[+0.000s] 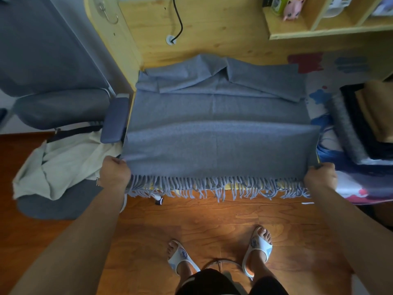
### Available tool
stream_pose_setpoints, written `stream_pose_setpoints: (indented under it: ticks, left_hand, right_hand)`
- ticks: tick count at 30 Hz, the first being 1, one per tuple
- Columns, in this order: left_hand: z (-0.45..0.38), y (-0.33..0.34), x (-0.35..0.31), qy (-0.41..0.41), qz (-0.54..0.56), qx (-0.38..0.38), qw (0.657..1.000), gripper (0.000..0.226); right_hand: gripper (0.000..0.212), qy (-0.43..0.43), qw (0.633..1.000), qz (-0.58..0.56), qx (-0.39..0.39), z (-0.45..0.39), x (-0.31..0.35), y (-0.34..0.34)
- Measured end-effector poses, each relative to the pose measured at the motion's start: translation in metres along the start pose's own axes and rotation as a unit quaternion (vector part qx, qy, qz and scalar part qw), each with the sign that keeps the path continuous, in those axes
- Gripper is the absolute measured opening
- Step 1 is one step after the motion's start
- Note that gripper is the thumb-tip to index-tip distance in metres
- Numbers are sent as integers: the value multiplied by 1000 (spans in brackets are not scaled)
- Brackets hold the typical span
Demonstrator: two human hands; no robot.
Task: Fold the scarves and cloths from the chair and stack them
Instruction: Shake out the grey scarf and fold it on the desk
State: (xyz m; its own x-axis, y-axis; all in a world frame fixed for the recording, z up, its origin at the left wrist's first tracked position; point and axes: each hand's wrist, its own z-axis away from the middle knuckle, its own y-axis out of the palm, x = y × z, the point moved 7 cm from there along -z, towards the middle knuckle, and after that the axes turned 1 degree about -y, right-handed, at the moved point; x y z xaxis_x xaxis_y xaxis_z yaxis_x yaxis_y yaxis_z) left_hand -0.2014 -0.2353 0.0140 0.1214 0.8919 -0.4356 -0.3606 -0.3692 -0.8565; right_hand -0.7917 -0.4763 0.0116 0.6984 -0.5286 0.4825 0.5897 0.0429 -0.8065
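A grey fringed scarf (219, 116) lies spread over the desk top, its far end bunched in loose folds against the wooden back panel. Its near end, with a row of tassels hanging down, is stretched between my hands. My left hand (114, 171) is shut on the near left corner and my right hand (321, 175) is shut on the near right corner. A pale cream cloth (55, 167) lies crumpled on the seat of the grey office chair (63, 107) at the left. Folded dark and tan cloths (365, 122) sit stacked at the right.
The chair's armrest (116, 120) touches the desk's left edge. A black cable (178, 20) runs down the wooden back panel. Shelves (319, 30) with small items hang at the top right. A patterned mat (331, 81) covers the desk's right side. My sandalled feet stand on the wooden floor (212, 220).
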Motion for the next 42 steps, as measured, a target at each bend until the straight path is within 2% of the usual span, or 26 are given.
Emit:
stream_pose_setpoints:
  ticks: [3,7,9,12,18,22,25,28,30,32,34,36,37,39,42]
  left_hand:
    - [0,-13,0,15,-18,-25,999,15]
    - [-17,2,18,15,-36,31,999,17]
    - [-18,7,18,29,-55,33,998,20]
    - [-17,11,14,46,-69,8,997,27]
    - [-8,19,13,30,-138,-16,990,43]
    - [-7,34,18,-11,-80,10,997,58]
    - [-14,36,14,-28,12,70,997,44]
    - [-4,23,0,-26,156,45,986,25]
    - [15,10,-23,23,220,25,975,28]
    - [44,-3,-57,126,238,23,963,34]
    - [81,-10,-98,254,187,18,949,37]
    - [118,1,-136,380,117,34,917,31]
    - [134,13,-149,408,106,55,905,28]
    - [150,43,-167,412,121,101,897,26]
    - [167,93,-188,344,181,181,904,16]
  right_hand:
    - [30,1,1000,10,2,-3,0,0]
    - [27,-5,1000,22,2,-6,1,4]
    - [28,-6,1000,21,-1,-9,-1,4]
    - [38,-3,999,31,-4,-13,-5,0]
    - [52,23,996,91,-8,-17,-12,-6]
    - [52,32,996,80,23,-15,-12,-2]
    - [45,32,998,41,26,-13,-9,-3]
    - [34,6,998,-61,-15,-6,0,-13]
    - [23,-16,988,-153,-28,3,14,-22]
    - [18,-63,975,-211,-36,17,35,-27]
    - [19,-144,968,-202,-23,38,68,-22]
    - [21,-229,956,-182,20,63,106,1]
    - [22,-252,951,-176,41,73,122,19]
    - [26,-263,946,-177,61,86,142,53]
    - [31,-258,947,-179,58,94,158,98]
